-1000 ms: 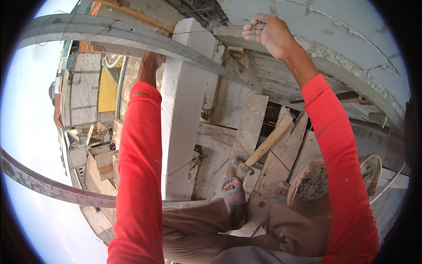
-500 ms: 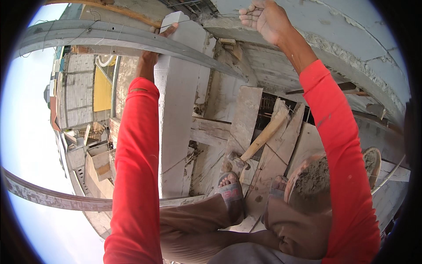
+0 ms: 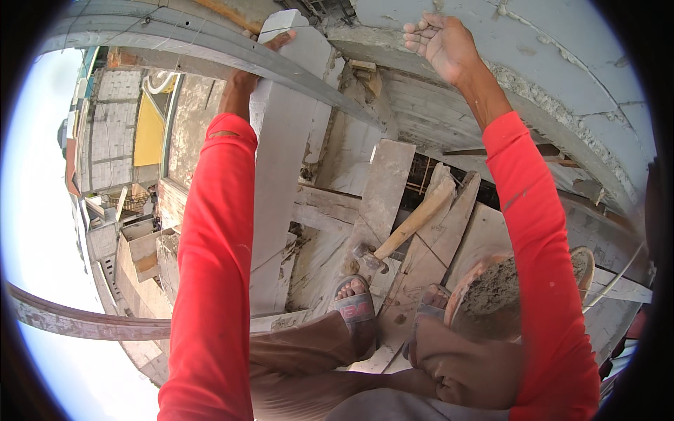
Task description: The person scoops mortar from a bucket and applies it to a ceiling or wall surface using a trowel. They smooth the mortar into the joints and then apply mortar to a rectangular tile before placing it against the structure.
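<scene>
- My left hand is at the upper end of the tall white block, a digit lying on its face; the metal rail crosses in front, so I cannot tell how far the hand is open or how firmly it grips.
- My right hand is raised, palm toward me, fingers loosely curled and half open; I see nothing in it.
- The white block runs down from my left hand, close along the inner side of my left sleeve.
- Just behind and right of my right hand is a grey block wall with rough mortar along its lower edge; I cannot tell whether my fingers touch it.
- Below and between my hands, worn boards make an uneven, stained footing with dark gaps.
- A hammer with a wooden handle lies on them.
- Well below my right hand, beside that forearm, a tub holds grey mix.
- Outward of my left hand the place is open, with sky, a yellow panel and a neighbouring block wall.
- Far below my hands, my sandal carries reddish lettering on its strap.
</scene>
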A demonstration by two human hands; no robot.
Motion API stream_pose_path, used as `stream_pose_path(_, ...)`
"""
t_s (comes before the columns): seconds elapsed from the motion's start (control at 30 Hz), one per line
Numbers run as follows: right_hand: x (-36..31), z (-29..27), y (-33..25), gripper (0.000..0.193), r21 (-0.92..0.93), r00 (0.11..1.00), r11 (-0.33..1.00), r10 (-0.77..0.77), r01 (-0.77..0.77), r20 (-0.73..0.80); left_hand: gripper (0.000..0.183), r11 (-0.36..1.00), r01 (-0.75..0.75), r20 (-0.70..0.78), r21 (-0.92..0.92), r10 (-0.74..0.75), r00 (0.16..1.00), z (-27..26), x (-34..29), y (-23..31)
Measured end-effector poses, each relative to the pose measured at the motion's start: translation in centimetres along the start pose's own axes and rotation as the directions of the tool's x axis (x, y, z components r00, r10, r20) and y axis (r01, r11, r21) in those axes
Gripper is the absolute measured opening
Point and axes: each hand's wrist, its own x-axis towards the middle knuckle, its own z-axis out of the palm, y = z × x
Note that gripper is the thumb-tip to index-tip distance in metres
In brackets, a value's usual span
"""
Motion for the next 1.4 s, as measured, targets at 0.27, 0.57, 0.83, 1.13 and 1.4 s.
stream_pose_path(0.27,-2.3,2.6,-1.3,0.024,-0.006,0.997,0.998,-0.063,0.063,-0.04,0.085,0.998,0.049,-0.016,-0.028,-0.049,0.999,-0.3,1.7,-2.4)
stream_pose_path(0.57,-2.9,2.7,-1.6,0.021,-0.015,0.997,0.997,-0.074,0.074,-0.028,0.095,0.994,0.099,0.06,-0.056,-0.095,0.994,-0.7,1.2,-1.2)
stream_pose_path(0.83,-2.9,2.1,-1.2,0.022,-0.008,0.997,0.997,-0.073,0.072,-0.023,0.082,0.999,0.029,0.007,-0.046,-0.029,1.0,-2.2,0.1,-2.0)
stream_pose_path(1.13,-2.8,1.3,-0.5,0.022,0.055,0.999,0.998,-0.031,0.033,-0.029,0.023,0.845,-0.22,-0.764,-0.488,-0.291,0.576,5.5,-13.5,1.5)
stream_pose_path(1.4,-2.6,0.3,0.0,0.021,0.096,1.0,0.995,-0.011,0.009,0.02,0.041,0.288,-0.009,-0.091,-0.958,-0.271,0.958,16.3,-4.8,7.8)
